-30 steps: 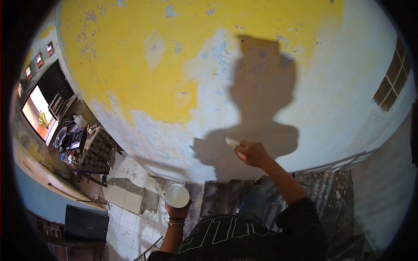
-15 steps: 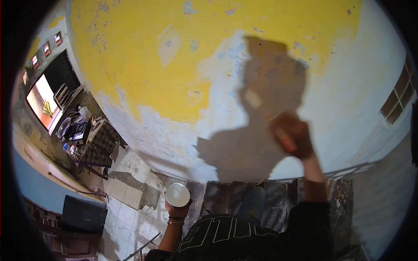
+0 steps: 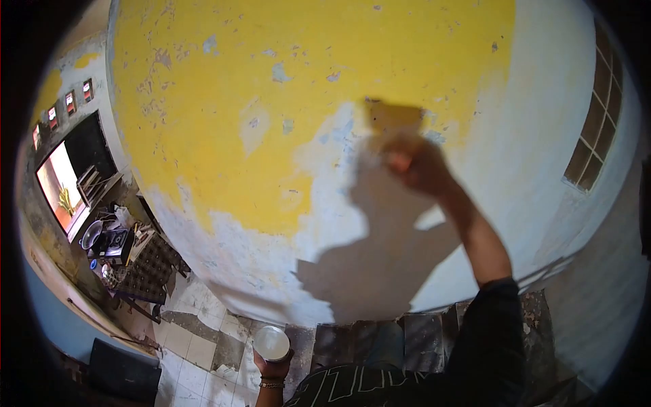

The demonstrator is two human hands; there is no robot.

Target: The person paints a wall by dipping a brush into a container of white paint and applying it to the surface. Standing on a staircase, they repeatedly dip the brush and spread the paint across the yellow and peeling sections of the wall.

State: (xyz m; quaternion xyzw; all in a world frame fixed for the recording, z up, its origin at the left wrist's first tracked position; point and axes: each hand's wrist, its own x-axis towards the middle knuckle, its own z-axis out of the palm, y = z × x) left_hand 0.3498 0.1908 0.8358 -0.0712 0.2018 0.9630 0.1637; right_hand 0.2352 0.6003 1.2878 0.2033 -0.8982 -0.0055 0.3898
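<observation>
R hand (image 3: 419,165) was up by the wall (image 3: 217,122), fingers closed, contents too blurred to ID; L hand (image 3: 272,367), nearer, gripped the tub (image 3: 272,343), mouth up, well below & L of R hand.

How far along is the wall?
Partway, apparently. Done-looking: whitish lower and right sections of the wall. In hand: left hand holds the white-filled container; right hand is raised, its grip blurred. Left, probably: the flaking yellow area.
</observation>
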